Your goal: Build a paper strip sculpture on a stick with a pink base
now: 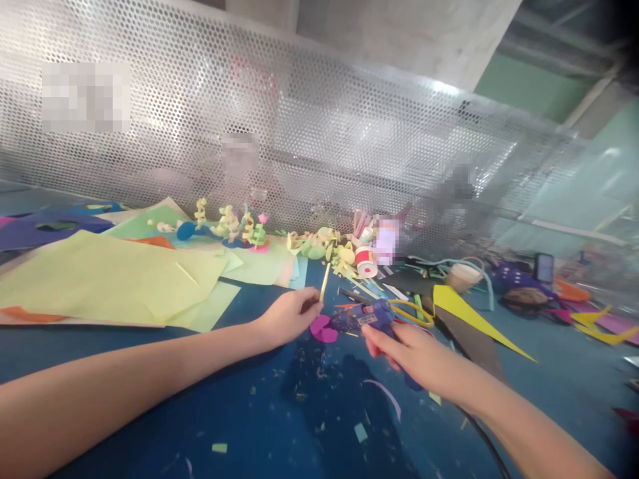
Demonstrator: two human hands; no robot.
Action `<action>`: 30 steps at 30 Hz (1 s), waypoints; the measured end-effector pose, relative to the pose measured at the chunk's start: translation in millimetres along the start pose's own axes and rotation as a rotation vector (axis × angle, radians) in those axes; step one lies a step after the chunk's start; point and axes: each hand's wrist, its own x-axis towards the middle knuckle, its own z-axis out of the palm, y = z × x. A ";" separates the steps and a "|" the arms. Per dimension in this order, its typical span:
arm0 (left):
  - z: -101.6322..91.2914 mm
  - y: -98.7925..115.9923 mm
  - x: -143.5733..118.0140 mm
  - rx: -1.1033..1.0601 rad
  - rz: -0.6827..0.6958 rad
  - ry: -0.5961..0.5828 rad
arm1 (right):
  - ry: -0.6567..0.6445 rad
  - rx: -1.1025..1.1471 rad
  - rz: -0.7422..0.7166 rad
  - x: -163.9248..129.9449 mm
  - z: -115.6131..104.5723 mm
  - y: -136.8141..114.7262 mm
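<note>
Glue gun (pixel 367 315) at a magenta disc (pixel 323 332), mid-tabletop (pixel 234 406)
Pale yellow-green sheets (pixel 110 276) spread at the left, towards the far edge; small curled models (pixel 229 223) stand along that edge; the left hand (pixel 292 316), thumb and fingertips pinched together, has a slim yellow stick (pixel 325 282) nearly upright above the disc; the right hand (pixel 407 346) is curled closed around the gun's handle, nozzle at the disc's right side, contact unclear; this looks like the gluing step; the next move probably calls for a steady nozzle and the stick's foot, hidden by the fingers, lined up with the disc.
</note>
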 end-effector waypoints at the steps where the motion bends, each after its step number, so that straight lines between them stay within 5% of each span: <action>1: 0.1 -0.1 -0.2 0.002 0.000 -0.001 | -0.008 -0.009 0.004 1.1 0.3 -0.6; 30: 0.9 1.0 -2.6 0.055 -0.015 -0.019 | -0.058 -0.066 0.046 5.6 -3.7 -16.2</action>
